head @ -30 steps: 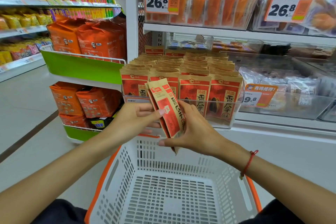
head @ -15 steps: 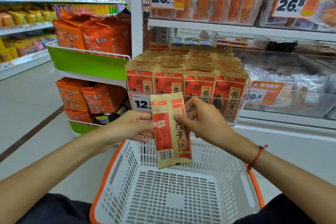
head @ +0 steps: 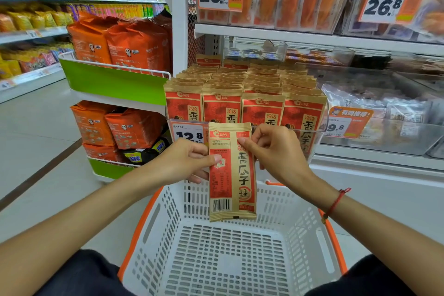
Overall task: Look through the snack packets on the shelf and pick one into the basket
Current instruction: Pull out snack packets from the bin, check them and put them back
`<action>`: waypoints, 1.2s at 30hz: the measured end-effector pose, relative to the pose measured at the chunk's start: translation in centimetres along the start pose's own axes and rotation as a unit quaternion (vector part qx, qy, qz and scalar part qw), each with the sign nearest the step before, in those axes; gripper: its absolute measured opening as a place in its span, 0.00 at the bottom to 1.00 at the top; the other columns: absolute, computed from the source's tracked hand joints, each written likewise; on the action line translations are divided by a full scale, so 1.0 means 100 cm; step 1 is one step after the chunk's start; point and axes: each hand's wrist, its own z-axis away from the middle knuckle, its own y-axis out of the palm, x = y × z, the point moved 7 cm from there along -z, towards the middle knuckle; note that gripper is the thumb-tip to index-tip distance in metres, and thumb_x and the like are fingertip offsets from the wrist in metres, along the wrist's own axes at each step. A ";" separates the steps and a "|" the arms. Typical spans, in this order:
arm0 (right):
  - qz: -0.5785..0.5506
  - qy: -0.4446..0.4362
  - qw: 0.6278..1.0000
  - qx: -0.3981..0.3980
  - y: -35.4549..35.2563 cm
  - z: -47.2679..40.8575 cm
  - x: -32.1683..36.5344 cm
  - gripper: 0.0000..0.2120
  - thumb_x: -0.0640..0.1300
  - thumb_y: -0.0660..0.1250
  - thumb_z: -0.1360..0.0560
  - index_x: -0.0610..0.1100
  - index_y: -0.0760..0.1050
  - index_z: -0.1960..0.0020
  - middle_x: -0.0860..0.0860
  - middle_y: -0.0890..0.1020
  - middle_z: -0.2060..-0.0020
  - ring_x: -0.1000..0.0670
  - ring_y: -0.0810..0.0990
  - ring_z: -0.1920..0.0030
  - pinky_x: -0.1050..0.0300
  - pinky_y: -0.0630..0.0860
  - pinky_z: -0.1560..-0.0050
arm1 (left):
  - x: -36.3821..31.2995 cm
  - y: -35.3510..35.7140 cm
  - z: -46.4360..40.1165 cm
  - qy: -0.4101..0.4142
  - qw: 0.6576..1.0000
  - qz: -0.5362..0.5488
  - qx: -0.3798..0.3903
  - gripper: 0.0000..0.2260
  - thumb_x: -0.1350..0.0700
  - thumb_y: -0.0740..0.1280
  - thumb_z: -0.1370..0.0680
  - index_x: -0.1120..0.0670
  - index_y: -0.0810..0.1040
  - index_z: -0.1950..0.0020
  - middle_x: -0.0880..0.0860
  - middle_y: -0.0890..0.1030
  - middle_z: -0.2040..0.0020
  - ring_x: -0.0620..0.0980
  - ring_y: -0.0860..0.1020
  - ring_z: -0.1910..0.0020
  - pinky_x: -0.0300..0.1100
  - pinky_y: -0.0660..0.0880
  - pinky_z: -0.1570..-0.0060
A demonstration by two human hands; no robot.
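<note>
Hanging upright between both hands, the snack packet [head: 231, 170] shows its back face, barcode low on the left, above the far rim of the white basket [head: 230, 255]; the left hand [head: 185, 163] pinches its left edge about halfway down, thumb on the face and the other fingers hidden behind it; the right hand [head: 276, 151] pinches the upper right edge near the top, fingers curled; both hands are clamped on the same packet, one to each side, not touching each other. Just behind it stands the clear shelf bin [head: 314, 137] packed with rows of matching packets [head: 242, 94]; the held packet covers part of the price tag [head: 188, 133], leaving only "12.8" readable. The small print on the packet is too fine to make out; the basket's near edge is cut off by the frame's bottom; a red cord bracelet [head: 335, 204] circles the right wrist; orange bags [head: 120, 43] fill the green rack to the left.
</note>
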 end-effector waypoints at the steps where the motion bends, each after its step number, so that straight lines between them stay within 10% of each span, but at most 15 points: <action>1: -0.001 -0.003 1.000 -0.002 0.000 0.000 0.000 0.15 0.51 0.71 0.25 0.43 0.74 0.65 0.50 0.81 0.74 0.55 0.77 0.77 0.51 0.78 0.69 | 0.000 0.000 -0.001 0.000 1.000 0.002 -0.004 0.04 0.53 0.67 0.21 0.48 0.82 0.52 0.45 0.86 0.57 0.43 0.84 0.60 0.32 0.79 0.62; 14: -0.008 0.000 0.997 0.074 0.009 0.005 0.001 0.10 0.52 0.72 0.27 0.50 0.76 0.49 0.54 0.80 0.61 0.56 0.79 0.61 0.56 0.79 0.58 | 0.002 -0.024 -0.004 0.038 0.986 0.120 -0.105 0.06 0.52 0.68 0.23 0.50 0.82 0.48 0.49 0.86 0.55 0.47 0.85 0.57 0.33 0.80 0.61; 22: -0.101 -0.023 0.976 0.193 0.013 0.006 -0.003 0.29 0.37 0.74 0.28 0.52 0.70 0.31 0.48 0.80 0.51 0.51 0.83 0.58 0.56 0.82 0.54 | 0.005 -0.031 0.000 0.036 0.983 0.135 -0.117 0.07 0.52 0.68 0.22 0.49 0.82 0.46 0.49 0.86 0.54 0.47 0.85 0.56 0.33 0.80 0.61; 36: 0.014 -0.031 0.993 0.109 0.010 0.008 0.005 0.32 0.42 0.75 0.29 0.55 0.69 0.29 0.61 0.78 0.52 0.59 0.81 0.57 0.56 0.82 0.53 | 0.004 -0.025 -0.002 0.038 0.985 0.141 -0.090 0.07 0.52 0.68 0.23 0.46 0.80 0.46 0.48 0.86 0.54 0.47 0.85 0.56 0.36 0.81 0.61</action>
